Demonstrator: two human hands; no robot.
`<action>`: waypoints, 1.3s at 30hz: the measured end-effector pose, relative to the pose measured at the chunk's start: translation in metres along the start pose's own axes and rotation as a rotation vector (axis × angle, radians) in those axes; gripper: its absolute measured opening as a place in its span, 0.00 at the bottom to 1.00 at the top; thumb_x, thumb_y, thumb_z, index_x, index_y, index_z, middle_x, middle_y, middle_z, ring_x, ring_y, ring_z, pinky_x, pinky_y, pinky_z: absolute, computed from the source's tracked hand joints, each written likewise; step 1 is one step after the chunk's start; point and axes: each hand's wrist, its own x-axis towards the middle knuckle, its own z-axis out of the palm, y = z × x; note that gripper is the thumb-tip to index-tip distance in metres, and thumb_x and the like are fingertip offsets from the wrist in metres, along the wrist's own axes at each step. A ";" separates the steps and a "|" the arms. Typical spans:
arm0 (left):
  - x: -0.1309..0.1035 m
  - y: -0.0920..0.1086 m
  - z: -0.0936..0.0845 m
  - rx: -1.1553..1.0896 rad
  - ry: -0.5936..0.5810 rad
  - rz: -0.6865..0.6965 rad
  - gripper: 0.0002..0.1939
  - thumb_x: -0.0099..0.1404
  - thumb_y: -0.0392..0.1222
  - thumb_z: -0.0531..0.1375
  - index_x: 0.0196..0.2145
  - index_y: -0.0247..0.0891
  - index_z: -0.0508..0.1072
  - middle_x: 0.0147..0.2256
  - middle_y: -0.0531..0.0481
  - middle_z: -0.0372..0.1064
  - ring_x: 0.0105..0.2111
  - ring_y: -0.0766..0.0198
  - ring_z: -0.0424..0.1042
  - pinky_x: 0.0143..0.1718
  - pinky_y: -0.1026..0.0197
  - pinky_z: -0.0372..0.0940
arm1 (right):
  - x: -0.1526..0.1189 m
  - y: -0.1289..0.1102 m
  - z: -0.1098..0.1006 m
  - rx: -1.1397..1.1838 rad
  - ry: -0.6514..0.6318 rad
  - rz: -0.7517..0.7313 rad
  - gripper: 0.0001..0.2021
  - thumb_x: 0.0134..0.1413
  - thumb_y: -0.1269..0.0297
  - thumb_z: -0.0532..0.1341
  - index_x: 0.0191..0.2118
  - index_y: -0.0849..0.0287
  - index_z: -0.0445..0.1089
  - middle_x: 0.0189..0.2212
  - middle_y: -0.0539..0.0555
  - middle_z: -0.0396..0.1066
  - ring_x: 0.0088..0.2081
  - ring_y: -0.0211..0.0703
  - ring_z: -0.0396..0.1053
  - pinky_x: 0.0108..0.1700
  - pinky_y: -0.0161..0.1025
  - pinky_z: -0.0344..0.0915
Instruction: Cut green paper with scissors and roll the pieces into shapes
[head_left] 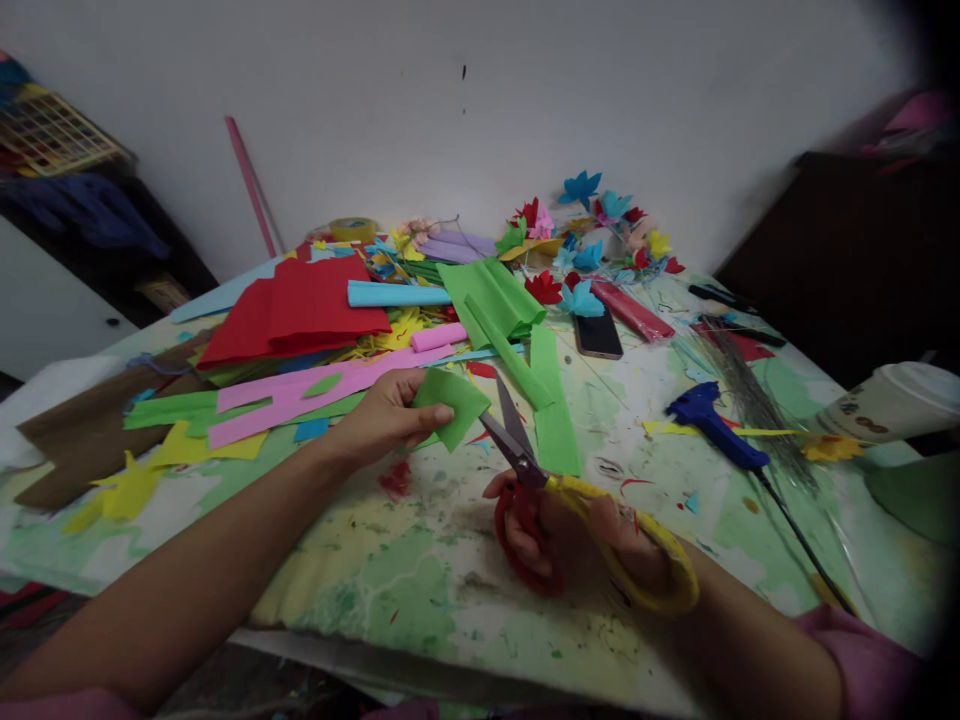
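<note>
The scissors (pixel 531 470) have smooth grey metal blades and plastic-looking handles. The green square (pixel 454 403) is matt paper, like the red sheets (pixel 300 305) far left. At right, the glue gun (pixel 716 425) looks smooth plastic, the wires (pixel 757 385) thin metal, the cup (pixel 874 403) matt. The far phone (pixel 598 338) has a glassy face; the red packet (pixel 634 312) looks glossy plastic.

Clock centred on scissors (pixel 527 466): phone (pixel 598 337) on worktop (pixel 375 595) at one o'clock, paper flowers (pixel 589 256) behind it. Glue gun (pixel 716 428) at three, cup (pixel 892 402) beyond. Folded sheets (pixel 315 308) at ten.
</note>
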 end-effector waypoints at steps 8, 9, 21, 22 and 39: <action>-0.002 0.006 -0.004 0.079 -0.080 -0.070 0.14 0.48 0.45 0.68 0.18 0.35 0.68 0.12 0.56 0.55 0.11 0.75 0.50 0.11 0.70 0.43 | -0.002 -0.003 -0.001 -0.033 0.003 0.010 0.39 0.46 0.32 0.50 0.54 0.61 0.54 0.28 0.49 0.57 0.23 0.32 0.55 0.21 0.32 0.57; -0.002 0.006 -0.004 0.077 -0.078 -0.074 0.14 0.48 0.45 0.68 0.18 0.35 0.68 0.12 0.56 0.55 0.11 0.75 0.50 0.11 0.69 0.42 | -0.004 -0.005 -0.001 -0.048 0.005 0.011 0.39 0.46 0.33 0.51 0.54 0.61 0.54 0.28 0.50 0.57 0.23 0.32 0.55 0.21 0.32 0.57; 0.000 0.007 -0.001 -0.083 -0.106 -0.095 0.14 0.51 0.46 0.66 0.22 0.34 0.68 0.14 0.58 0.57 0.09 0.79 0.46 0.10 0.72 0.40 | -0.005 -0.016 0.004 -0.106 0.131 0.008 0.34 0.50 0.36 0.52 0.49 0.63 0.60 0.19 0.45 0.56 0.15 0.28 0.50 0.14 0.28 0.53; 0.000 0.007 -0.001 -0.089 -0.111 -0.101 0.14 0.51 0.46 0.66 0.23 0.34 0.68 0.14 0.58 0.56 0.09 0.79 0.46 0.10 0.72 0.40 | -0.005 -0.016 0.004 -0.109 0.140 0.017 0.33 0.50 0.37 0.51 0.49 0.63 0.60 0.18 0.44 0.56 0.14 0.28 0.49 0.14 0.28 0.52; 0.006 -0.002 -0.005 0.052 0.100 0.074 0.21 0.53 0.57 0.62 0.25 0.33 0.73 0.24 0.48 0.68 0.25 0.67 0.66 0.26 0.65 0.60 | -0.003 -0.017 0.009 -0.192 0.279 0.124 0.29 0.48 0.39 0.56 0.42 0.63 0.63 0.15 0.40 0.52 0.12 0.26 0.44 0.11 0.26 0.43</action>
